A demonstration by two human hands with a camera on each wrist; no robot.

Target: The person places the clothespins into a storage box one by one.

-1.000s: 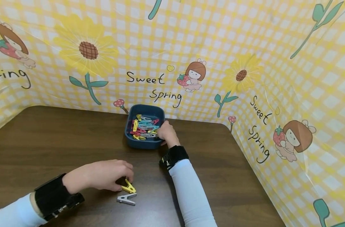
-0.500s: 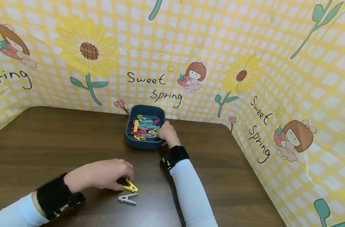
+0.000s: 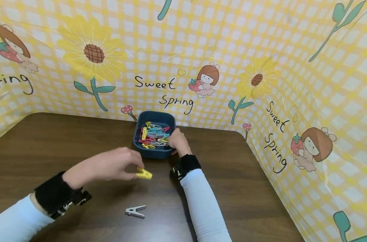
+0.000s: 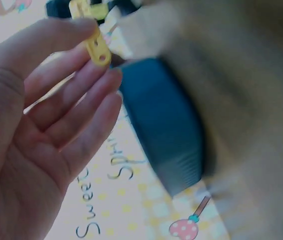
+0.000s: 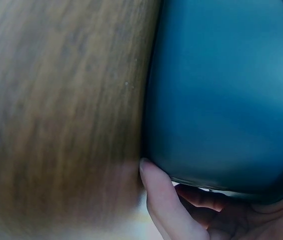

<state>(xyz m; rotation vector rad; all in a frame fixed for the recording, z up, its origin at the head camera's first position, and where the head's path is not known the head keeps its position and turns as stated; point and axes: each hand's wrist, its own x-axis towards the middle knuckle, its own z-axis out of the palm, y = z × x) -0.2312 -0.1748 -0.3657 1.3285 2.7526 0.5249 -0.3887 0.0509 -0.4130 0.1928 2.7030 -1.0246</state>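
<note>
My left hand [image 3: 110, 166] pinches a yellow clothespin [image 3: 144, 174] between thumb and fingertips, raised over the table in front of the bin. In the left wrist view the yellow clothespin [image 4: 99, 49] stands out past the thumb tip, the other fingers loosely bent below it. A grey clothespin [image 3: 135, 211] lies on the table nearer the front. At the back, my right hand [image 3: 179, 142] grips the right side of a dark blue plastic bin [image 3: 155, 154]. Seen from the right wrist, a finger [image 5: 162, 197] lies along the bin's lower edge. Several yellow, red, blue and grey clothespins [image 3: 154, 135] lie inside it.
The brown wooden table [image 3: 68, 148] carries the bin close to its back edge. Behind and to the right rises a yellow checked cloth [image 3: 219, 43] printed with flowers and figures. The right forearm in a pale sleeve [image 3: 202, 205] stretches across the table right of the grey clothespin.
The left hand has lifted the yellow clothespin off the table and moved it away toward the bin. The grey clothespin, the bin and the right hand have stayed in place.
</note>
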